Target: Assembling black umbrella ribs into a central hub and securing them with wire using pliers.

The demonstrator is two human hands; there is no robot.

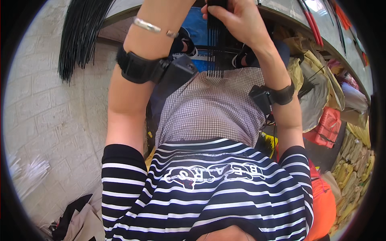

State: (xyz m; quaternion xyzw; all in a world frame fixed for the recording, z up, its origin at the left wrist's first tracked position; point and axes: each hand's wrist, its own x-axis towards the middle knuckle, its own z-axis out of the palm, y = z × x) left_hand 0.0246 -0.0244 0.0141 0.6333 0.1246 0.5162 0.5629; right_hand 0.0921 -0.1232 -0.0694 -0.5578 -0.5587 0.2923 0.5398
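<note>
Near the top edge my right hand (245, 22) is closed on a bunch of thin black strips (215, 40), its thumb pressed over their upper part. The strips hang down side by side like the teeth of a comb, above my checked apron (213, 104). My left forearm (130, 96) runs up past the top edge, so my left hand is out of sight. A thick bundle of long, thin black strips (78, 44) droops over the table's edge, left of my left forearm. I cannot tell exactly what kind the strips are.
The table edge (337, 54) curves across the top, with red-handled tools (311, 24) at its right. Yellowish cloth or sacking (321, 76), a red package (327, 126) and an orange bag (323, 205) sit to my right. Dark cloth (72, 213) lies at lower left.
</note>
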